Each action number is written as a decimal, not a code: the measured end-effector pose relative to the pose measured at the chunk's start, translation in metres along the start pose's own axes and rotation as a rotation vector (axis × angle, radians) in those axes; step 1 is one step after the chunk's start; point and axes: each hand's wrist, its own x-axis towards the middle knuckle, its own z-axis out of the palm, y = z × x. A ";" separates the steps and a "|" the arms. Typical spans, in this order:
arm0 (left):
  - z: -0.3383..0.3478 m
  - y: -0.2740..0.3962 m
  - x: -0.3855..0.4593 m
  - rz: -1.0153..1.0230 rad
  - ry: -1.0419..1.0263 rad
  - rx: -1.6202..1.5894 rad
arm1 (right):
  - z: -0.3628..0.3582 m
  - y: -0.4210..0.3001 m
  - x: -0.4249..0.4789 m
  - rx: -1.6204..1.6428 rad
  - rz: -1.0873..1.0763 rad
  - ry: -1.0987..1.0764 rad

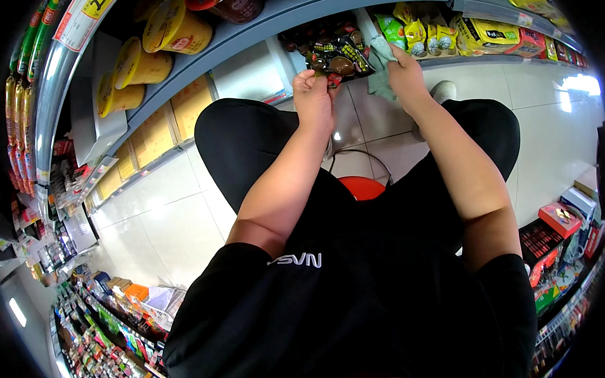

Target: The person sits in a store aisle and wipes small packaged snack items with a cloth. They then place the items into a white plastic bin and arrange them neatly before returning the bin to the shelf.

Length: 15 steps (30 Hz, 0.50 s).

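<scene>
My left hand (312,89) is at the front edge of the lower shelf, its fingers closed on the near edge of a dark package, a small red part beside the fingertips. Brown egg-shaped packed food (341,65) and black-and-yellow packets (352,52) lie just beyond it. In my right hand (406,73) is a grey-green cloth (380,76), which hangs down over the shelf's front edge. Right behind this hand stand green and yellow packets (416,36) in an open box. The far ends of the dark packages are in shadow.
An upper shelf edge (295,16) curves above my hands, with yellow-lidded cups (178,29) at left. Cardboard boxes (150,132) line the lower left. A red stool (361,187) is between my legs, a cable beside it. Stocked shelves and a red box (560,220) are behind me.
</scene>
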 end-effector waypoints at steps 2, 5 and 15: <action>-0.002 -0.006 0.004 -0.027 0.001 -0.018 | 0.001 0.003 0.001 0.203 0.148 -0.001; -0.001 -0.013 0.004 -0.044 0.015 -0.029 | 0.008 -0.005 -0.013 0.481 0.296 -0.149; 0.006 -0.023 -0.002 -0.142 -0.234 0.309 | 0.010 -0.018 -0.032 0.297 -0.032 -0.290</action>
